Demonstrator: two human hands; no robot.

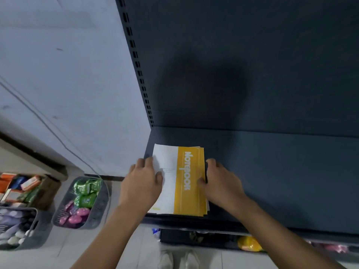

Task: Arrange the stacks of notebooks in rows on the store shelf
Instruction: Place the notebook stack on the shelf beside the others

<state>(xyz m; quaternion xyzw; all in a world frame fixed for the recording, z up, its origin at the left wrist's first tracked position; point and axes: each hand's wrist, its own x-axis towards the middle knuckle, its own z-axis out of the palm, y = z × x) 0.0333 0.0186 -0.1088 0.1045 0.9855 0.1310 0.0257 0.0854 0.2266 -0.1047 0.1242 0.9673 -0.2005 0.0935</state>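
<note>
Thing: stack of notebooks (182, 183), top cover white on the left, yellow on the right, with the white word "Notebook".
Pose: lies flat, right edges a little uneven.
Place: left end of the dark blue shelf (272, 171), near its front edge.

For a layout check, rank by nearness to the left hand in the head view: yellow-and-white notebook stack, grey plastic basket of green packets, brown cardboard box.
1. Yellow-and-white notebook stack, on the shelf, held by the left hand.
2. Grey plastic basket, on the floor, leftward.
3. Brown cardboard box, farther left.
</note>
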